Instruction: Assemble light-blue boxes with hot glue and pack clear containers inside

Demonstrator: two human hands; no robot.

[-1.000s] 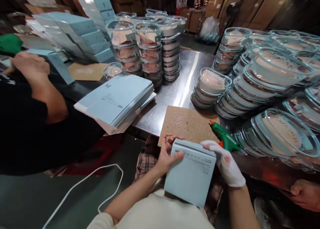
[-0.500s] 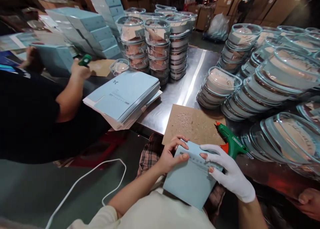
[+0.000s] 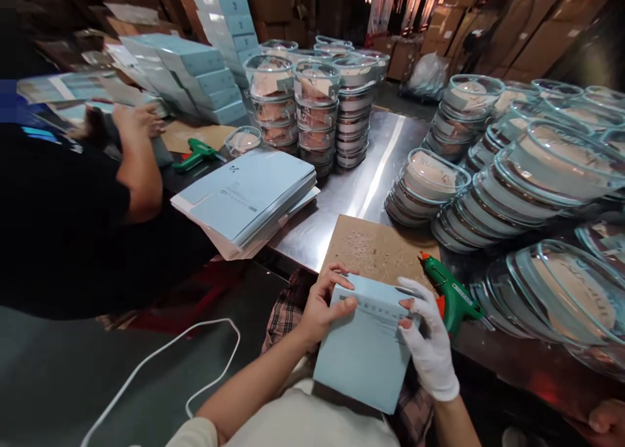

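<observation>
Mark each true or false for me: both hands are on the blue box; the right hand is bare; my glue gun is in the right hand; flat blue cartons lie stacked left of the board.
1. Both hands hold the blue box: true, left hand and right hand grip its top edge.
2. The right hand is bare: false, it wears a white glove.
3. The glue gun is in the right hand: false, it lies on the table beside the board.
4. Flat cartons lie stacked left of the board: true.
</observation>
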